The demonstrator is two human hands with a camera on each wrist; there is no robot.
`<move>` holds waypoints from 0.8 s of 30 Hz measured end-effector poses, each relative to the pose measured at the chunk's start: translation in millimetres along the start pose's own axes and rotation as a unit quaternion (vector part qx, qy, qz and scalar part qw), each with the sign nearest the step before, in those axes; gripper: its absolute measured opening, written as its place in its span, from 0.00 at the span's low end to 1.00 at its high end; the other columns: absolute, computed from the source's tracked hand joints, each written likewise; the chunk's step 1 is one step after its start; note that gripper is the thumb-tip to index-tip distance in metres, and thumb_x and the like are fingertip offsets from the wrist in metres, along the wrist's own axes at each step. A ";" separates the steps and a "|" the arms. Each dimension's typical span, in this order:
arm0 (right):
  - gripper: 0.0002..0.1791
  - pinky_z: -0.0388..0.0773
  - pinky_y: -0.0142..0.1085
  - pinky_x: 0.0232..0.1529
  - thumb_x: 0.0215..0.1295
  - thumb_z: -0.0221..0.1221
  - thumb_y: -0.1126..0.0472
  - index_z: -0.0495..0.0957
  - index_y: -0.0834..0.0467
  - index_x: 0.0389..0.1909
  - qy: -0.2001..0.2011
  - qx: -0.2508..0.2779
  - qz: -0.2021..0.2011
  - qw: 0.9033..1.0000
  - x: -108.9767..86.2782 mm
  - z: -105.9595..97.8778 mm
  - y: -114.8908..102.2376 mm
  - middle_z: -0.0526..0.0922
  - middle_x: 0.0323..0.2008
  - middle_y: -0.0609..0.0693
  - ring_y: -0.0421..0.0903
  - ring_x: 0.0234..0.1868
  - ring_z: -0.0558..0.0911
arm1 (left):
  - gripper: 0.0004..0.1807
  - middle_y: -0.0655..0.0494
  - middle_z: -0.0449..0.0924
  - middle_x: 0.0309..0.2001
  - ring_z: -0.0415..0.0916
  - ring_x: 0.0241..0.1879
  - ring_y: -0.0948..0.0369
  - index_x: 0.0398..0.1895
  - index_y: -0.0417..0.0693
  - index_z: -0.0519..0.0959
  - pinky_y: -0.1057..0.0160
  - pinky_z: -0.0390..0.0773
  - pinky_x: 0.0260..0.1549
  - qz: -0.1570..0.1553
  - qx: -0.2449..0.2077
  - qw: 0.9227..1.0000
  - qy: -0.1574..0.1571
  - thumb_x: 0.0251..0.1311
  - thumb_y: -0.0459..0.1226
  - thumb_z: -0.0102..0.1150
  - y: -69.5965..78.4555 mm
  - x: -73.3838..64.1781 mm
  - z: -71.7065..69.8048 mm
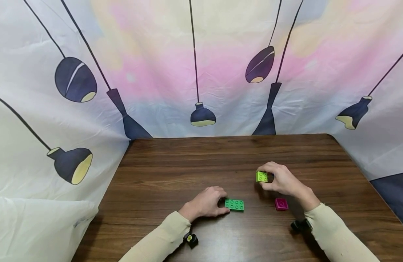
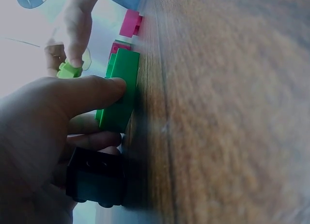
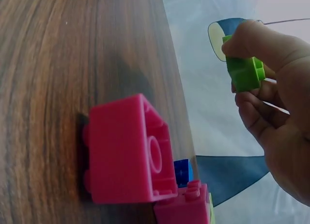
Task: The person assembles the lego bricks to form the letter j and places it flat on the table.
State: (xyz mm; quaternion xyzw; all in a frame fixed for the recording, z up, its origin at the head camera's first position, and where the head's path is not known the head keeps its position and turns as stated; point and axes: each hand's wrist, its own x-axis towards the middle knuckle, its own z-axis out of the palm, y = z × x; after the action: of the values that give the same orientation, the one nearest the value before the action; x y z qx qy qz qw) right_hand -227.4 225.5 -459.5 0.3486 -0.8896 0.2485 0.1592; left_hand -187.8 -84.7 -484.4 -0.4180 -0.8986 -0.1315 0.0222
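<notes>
My left hand is low at the table and pinches a long green brick by its left end. In the left wrist view the thumb lies on the side of this green brick, with fingers behind it. A short lime-green brick is between the thumb and fingers of my right hand, raised off the table. The right wrist view shows the lime-green brick held at the fingertips. A magenta brick lies near the right wrist, its hollow underside facing up.
A black studded brick sits beside the left hand. The right wrist view shows a second pink brick and a blue brick behind the nearer one. The wooden table meets a printed cloth at its far edge.
</notes>
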 end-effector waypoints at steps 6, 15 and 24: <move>0.20 0.79 0.35 0.34 0.43 0.71 0.60 0.83 0.55 0.42 0.004 0.004 -0.026 1.000 2.7 -1.7 -10.4 0.82 0.40 0.44 0.39 0.39 0.79 | 0.20 0.60 0.82 0.40 0.79 0.41 0.64 0.42 0.48 0.83 0.67 0.79 0.43 -0.004 -0.001 1.000 0.002 0.54 0.52 0.68 1.0 -1.0 1.3; 0.18 0.76 0.31 0.33 0.44 0.70 0.61 0.82 0.53 0.40 -0.013 0.015 -0.061 0.998 7.6 0.3 -19.7 0.82 0.38 0.41 0.35 0.38 0.76 | 0.20 0.60 0.81 0.38 0.78 0.39 0.65 0.42 0.48 0.83 0.67 0.78 0.41 -0.002 -0.001 1.000 0.005 0.54 0.52 0.68 -0.4 -1.5 2.9; 0.17 0.77 0.33 0.35 0.46 0.70 0.59 0.82 0.53 0.41 -0.035 0.031 -0.078 0.996 11.8 4.0 -25.8 0.82 0.39 0.41 0.35 0.39 0.77 | 0.20 0.60 0.81 0.39 0.79 0.40 0.64 0.42 0.48 0.83 0.67 0.78 0.41 -0.003 0.000 1.000 0.003 0.55 0.52 0.67 -2.4 0.6 1.1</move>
State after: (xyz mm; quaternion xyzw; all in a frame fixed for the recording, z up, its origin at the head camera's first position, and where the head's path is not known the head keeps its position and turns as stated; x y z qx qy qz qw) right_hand -218.2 200.6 -448.9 0.4305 -0.8566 0.2500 0.1358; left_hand -190.0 -85.4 -485.8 -0.4151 -0.8997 -0.1327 0.0248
